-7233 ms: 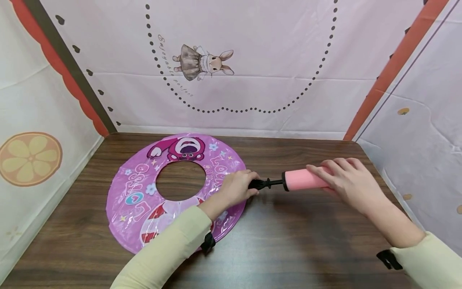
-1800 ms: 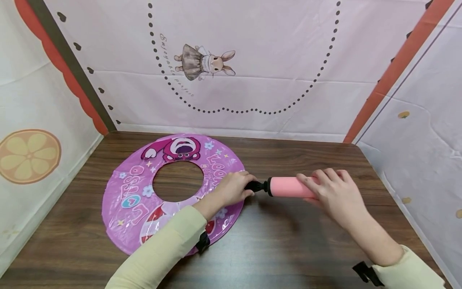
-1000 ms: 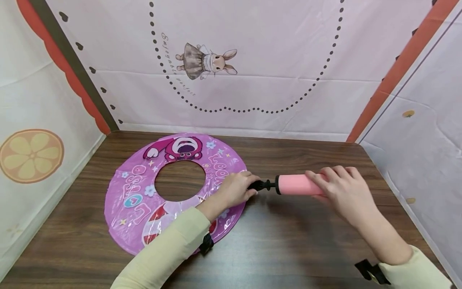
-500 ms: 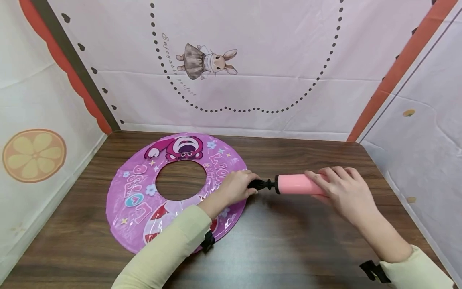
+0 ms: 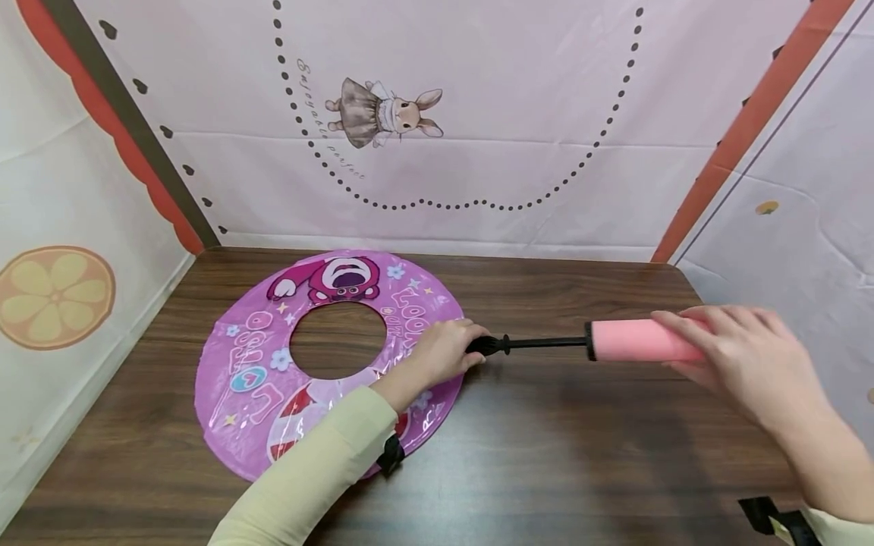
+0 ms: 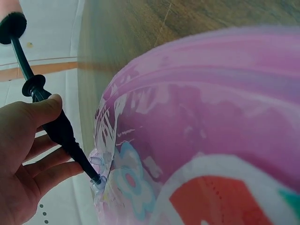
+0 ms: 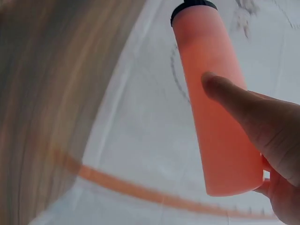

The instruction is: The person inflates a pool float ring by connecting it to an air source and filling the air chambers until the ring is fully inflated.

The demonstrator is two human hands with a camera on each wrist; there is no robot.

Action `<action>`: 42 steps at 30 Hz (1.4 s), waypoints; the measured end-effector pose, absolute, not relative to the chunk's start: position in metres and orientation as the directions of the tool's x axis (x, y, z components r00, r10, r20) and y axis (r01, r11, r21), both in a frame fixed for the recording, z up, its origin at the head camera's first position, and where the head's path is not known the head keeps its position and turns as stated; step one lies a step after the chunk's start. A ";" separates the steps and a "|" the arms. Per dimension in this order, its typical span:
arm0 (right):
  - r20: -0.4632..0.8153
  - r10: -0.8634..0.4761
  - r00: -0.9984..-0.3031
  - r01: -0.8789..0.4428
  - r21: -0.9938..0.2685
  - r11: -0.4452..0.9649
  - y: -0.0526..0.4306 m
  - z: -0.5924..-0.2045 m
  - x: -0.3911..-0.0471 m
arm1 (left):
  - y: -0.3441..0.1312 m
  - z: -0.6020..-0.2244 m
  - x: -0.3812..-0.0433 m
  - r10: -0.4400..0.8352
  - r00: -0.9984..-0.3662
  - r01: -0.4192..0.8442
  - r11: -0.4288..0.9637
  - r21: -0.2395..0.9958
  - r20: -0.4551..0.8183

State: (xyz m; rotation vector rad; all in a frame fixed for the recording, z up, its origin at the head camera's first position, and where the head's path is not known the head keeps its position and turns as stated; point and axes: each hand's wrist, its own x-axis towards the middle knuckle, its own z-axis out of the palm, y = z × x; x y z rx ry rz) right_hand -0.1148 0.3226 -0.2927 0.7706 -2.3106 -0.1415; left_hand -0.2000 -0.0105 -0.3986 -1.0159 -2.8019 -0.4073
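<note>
A purple swim ring (image 5: 225,364) with printed cartoon figures lies on the table, partly puffed up. My left hand (image 5: 447,353) grips the black nozzle end of a hand pump (image 5: 635,340) at the ring's right edge. In the left wrist view the black nozzle (image 6: 61,131) meets the ring's clear valve (image 6: 99,183). A second clear valve piece shows just above it. My right hand (image 5: 751,360) holds the pump's pink barrel (image 7: 215,117), thumb along its side. Between barrel and nozzle a long black rod (image 5: 549,343) is drawn out.
The dark wood table (image 5: 532,470) carries the ring on its left side. A pink printed cloth (image 5: 505,91) stands behind it, with further cloth walls left and right. Black straps sit at both wrists near the pale sleeves (image 5: 328,455).
The right hand slid the pink barrel in and out; since half a second ago it has moved right, baring much more rod. The left hand stays at the ring's edge.
</note>
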 end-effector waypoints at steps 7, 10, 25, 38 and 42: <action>0.477 -0.663 -0.578 -0.529 0.400 0.749 0.272 -0.318 -0.134 | -0.009 -0.398 -0.199 0.629 -0.745 0.666 0.722 0.187 0.224; 0.466 -0.675 -0.572 -0.516 0.435 0.738 0.256 -0.325 -0.140 | -0.009 -0.399 -0.199 0.627 -0.743 0.667 0.720 0.191 0.234; 0.539 -0.622 -0.569 -0.535 0.332 0.777 0.285 -0.323 -0.131 | -0.014 -0.402 -0.201 0.622 -0.750 0.661 0.704 0.259 0.223; 0.582 -0.576 -0.575 -0.488 0.321 0.812 0.315 -0.295 -0.115 | -0.015 -0.402 -0.199 0.602 -0.760 0.649 0.722 0.238 0.245; 0.562 -0.629 -0.538 -0.514 0.372 0.773 0.282 -0.317 -0.129 | -0.014 -0.403 -0.198 0.611 -0.749 0.661 0.715 0.227 0.257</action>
